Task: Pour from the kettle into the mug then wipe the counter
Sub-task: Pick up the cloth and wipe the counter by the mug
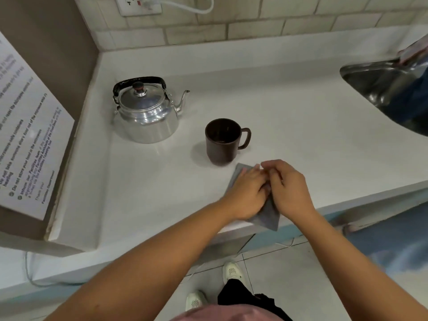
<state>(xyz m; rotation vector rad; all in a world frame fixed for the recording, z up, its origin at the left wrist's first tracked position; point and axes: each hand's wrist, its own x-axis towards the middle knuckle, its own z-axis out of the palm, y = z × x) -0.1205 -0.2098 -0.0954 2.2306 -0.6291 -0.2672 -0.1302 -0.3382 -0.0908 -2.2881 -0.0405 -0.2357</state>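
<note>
A shiny metal kettle [146, 114] with a black handle stands at the back left of the white counter [289, 117], spout pointing right. A dark brown mug [222, 141] stands upright to its right, handle to the right. Just in front of the mug lies a grey cloth [266, 217] at the counter's front edge. My left hand [246, 193] rests on the cloth, fingers curled onto it. My right hand [289, 186] is beside it, touching the left hand, fingertips pinched at the cloth's far corner.
A steel sink [389, 89] is set into the counter at the right. A brown side wall with a printed notice [27, 135] stands at the left. A wall socket [139, 4] with a white cable sits on the tiled backsplash. Tiled floor lies below.
</note>
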